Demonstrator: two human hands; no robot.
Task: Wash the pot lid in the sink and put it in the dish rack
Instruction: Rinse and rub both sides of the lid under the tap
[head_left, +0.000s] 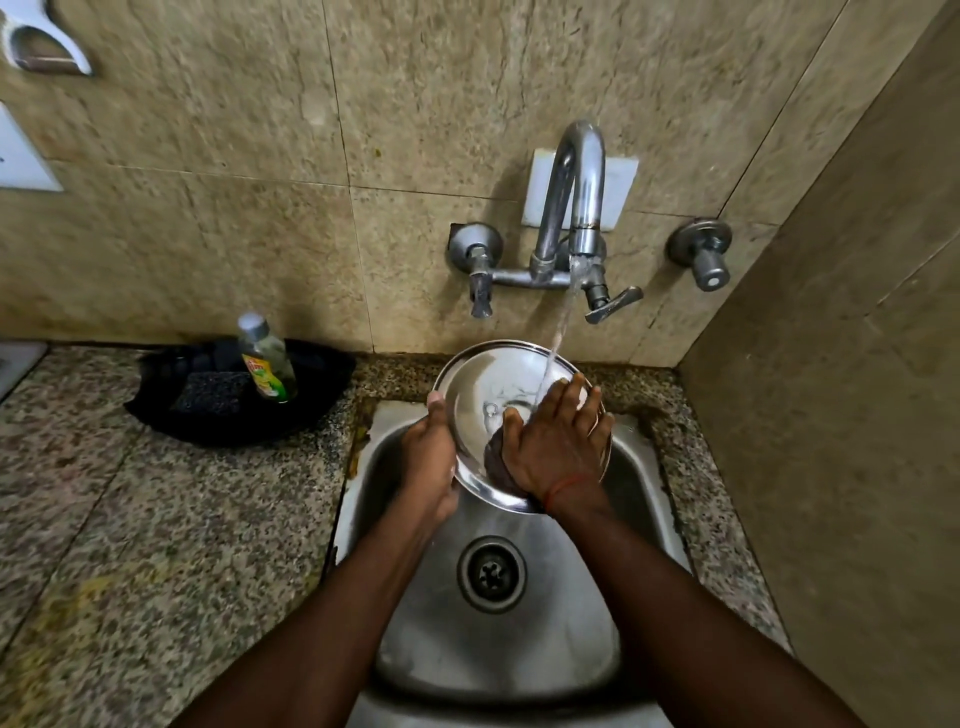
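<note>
Steel below us: the sink (519, 649) lies under our forearms, its drain (492, 574) at the middle. Over the sink's far end our left hand (428, 462) grips the left rim of the pot lid (483, 379), thumb over the edge, and holds it tilted. Our right hand (558, 441) presses flat on the lid's inner face, fingers straight and spread, with a dark pad (493, 457) under the palm. Water (558, 338) from the tap (576, 208) behind the sink strikes the lid. Left of the sink, a soap bottle (267, 358) stands in a black tray (311, 374).

Single head-worn wide view, steeply down, close above the sink (519, 654)
</note>
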